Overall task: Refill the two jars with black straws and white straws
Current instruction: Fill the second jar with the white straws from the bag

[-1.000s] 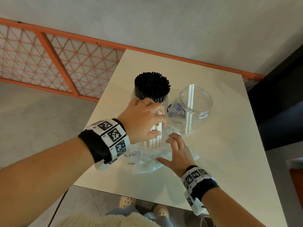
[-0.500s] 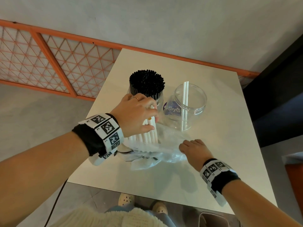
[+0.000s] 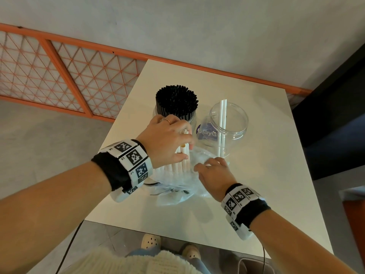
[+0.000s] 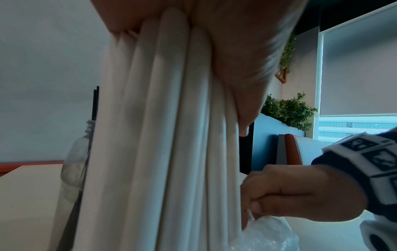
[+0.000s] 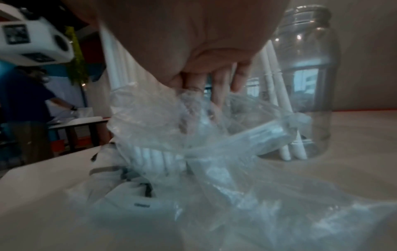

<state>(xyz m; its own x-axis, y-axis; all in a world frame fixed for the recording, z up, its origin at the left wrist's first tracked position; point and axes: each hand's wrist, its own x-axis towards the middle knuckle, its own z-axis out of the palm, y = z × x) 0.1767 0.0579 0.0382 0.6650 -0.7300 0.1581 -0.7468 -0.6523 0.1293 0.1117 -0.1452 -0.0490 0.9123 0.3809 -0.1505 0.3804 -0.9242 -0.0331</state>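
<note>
My left hand [image 3: 167,139] grips a bundle of white straws [image 3: 182,161] upright near its top; the bundle [image 4: 171,135] fills the left wrist view. Its lower end stands in a clear plastic bag [image 3: 177,186] on the table. My right hand [image 3: 213,175] pinches the bag's edge [image 4: 257,219] beside the bundle, its fingers [image 5: 217,84] curled into the plastic [image 5: 193,135]. Behind stands a clear jar [image 3: 175,115] packed with black straws [image 3: 176,99]. To its right a second clear jar [image 3: 229,125] holds two white straws [image 3: 223,123].
The white table [image 3: 256,184] has bare room to the right and in front of the bag. An orange lattice railing [image 3: 59,76] runs along the left and back. My feet [image 3: 169,246] show under the near edge. A person [image 5: 28,101] stands in the background.
My right hand moved from the table at the right back to the bag and pinched its edge beside the bundle. The left hand kept its grip on the white straws.
</note>
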